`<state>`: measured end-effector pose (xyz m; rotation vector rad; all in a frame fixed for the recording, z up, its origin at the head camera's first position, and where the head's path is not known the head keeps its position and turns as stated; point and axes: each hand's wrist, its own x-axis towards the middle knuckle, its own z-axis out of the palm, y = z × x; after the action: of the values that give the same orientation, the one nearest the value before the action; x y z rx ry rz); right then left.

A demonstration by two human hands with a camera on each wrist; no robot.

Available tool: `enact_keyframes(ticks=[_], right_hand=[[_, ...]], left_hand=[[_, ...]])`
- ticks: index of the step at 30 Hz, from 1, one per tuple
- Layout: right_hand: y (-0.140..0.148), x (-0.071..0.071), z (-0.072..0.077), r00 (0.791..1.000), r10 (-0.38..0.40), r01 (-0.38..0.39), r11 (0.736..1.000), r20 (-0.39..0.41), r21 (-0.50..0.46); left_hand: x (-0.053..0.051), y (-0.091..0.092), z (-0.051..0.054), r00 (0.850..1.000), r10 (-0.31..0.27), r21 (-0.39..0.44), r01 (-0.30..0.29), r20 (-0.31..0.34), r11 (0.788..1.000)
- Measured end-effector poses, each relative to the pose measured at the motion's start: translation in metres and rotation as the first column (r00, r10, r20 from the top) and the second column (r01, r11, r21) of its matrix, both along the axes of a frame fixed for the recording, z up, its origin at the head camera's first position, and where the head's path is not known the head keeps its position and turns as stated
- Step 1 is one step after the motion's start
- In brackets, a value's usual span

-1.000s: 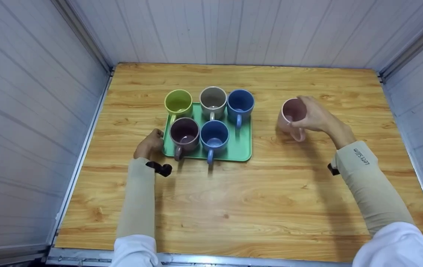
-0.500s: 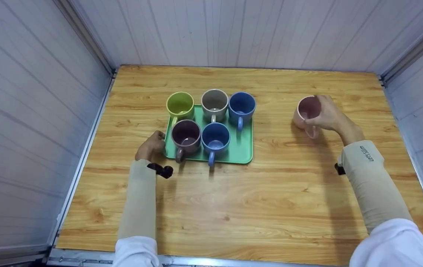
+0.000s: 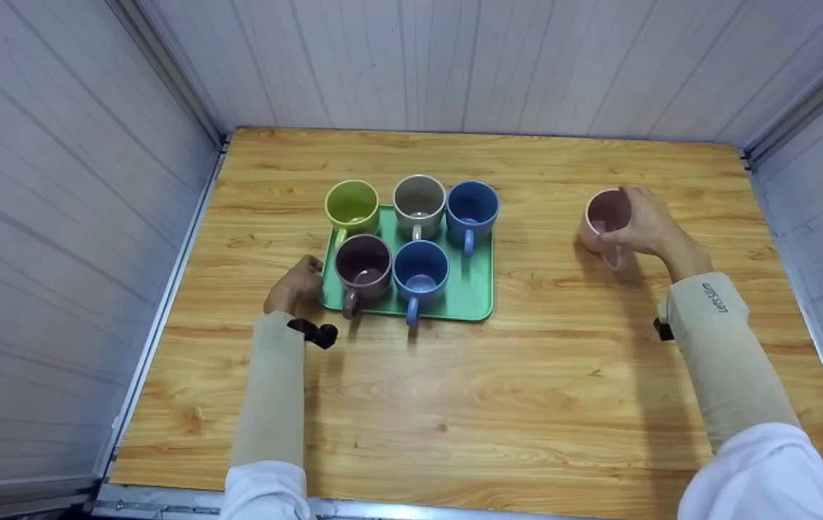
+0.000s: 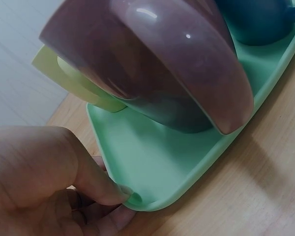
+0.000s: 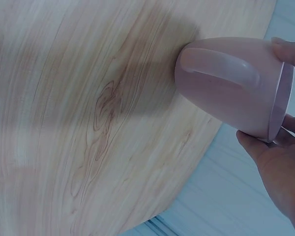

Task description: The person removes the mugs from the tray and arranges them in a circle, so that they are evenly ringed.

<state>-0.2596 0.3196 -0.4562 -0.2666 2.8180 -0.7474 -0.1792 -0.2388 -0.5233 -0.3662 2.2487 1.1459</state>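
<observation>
My left hand [image 3: 297, 282] pinches the near left corner of a green tray [image 4: 152, 162], thumb on top and fingers below the rim. On the tray stand a yellow-green mug [image 3: 351, 206], a grey mug [image 3: 419, 206], two blue mugs [image 3: 472, 209] and a dark purple mug [image 3: 363, 267], which is closest to that hand. Off to the right, my right hand [image 3: 648, 224] grips a pink mug [image 5: 226, 83] by its rim, with the thumb and fingers spread round the opening. Upright, the pink mug is at the wooden table's surface; its handle faces the near side.
The wooden table [image 3: 440, 404] has pale panel walls [image 3: 411, 65] at the back and both sides. A metal rail [image 3: 166, 500] runs along the front edge. Tray space shows to the right of the nearer blue mug.
My right hand has carried the pink mug to the right, away from the tray, slowing in the last half second. The left hand and tray have stayed in place.
</observation>
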Motion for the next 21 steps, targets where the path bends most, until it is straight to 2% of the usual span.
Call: enact_keyframes(ticks=[6, 13, 21], right_hand=[[0.001, -0.001, 0.002, 1.0, 0.005, -0.005, 1.0, 0.03, 0.001], [0.002, -0.007, 0.009, 0.994, -0.011, 0.013, 1.0, 0.106, -0.022], [0.003, -0.012, 0.013, 0.982, -0.025, 0.022, 1.0, 0.188, 0.019]], left_hand=[[0.0, -0.001, 0.001, 1.0, 0.006, -0.015, -0.006, 0.022, 1.0], [0.001, 0.0, 0.003, 0.999, 0.005, -0.041, -0.004, 0.033, 0.999], [0.0, 0.001, 0.005, 0.999, -0.008, -0.051, 0.01, 0.042, 0.999]])
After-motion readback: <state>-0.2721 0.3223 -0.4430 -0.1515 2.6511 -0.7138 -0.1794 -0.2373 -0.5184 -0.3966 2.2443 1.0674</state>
